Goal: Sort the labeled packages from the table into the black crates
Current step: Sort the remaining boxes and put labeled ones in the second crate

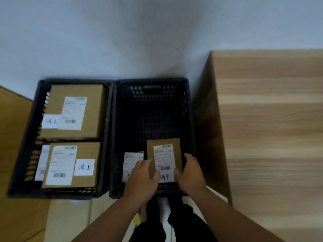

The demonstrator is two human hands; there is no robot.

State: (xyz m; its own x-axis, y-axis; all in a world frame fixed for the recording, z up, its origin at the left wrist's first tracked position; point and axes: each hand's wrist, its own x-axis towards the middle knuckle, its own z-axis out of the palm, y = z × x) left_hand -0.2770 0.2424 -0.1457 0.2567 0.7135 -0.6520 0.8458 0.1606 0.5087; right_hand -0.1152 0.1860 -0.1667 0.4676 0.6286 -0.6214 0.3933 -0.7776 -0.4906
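Two black crates stand side by side on the floor. The left crate [24, 154] holds two brown labeled boxes, one at the back [90, 109] and one at the front [89, 154]. A small brown labeled package [173, 147] is inside the right crate [152, 109], near its front. My left hand [141, 179] grips its left edge and my right hand [190, 173] grips its right edge. A white-labeled package [132, 160] lies just left of it in the same crate, partly hidden by my left hand.
A wooden table [269, 128] rises right of the crates. A pale wall [122, 41] runs behind them. Brown cardboard [12, 137] lies at the far left. My dark-trousered legs [174, 224] are below the crates' front edge.
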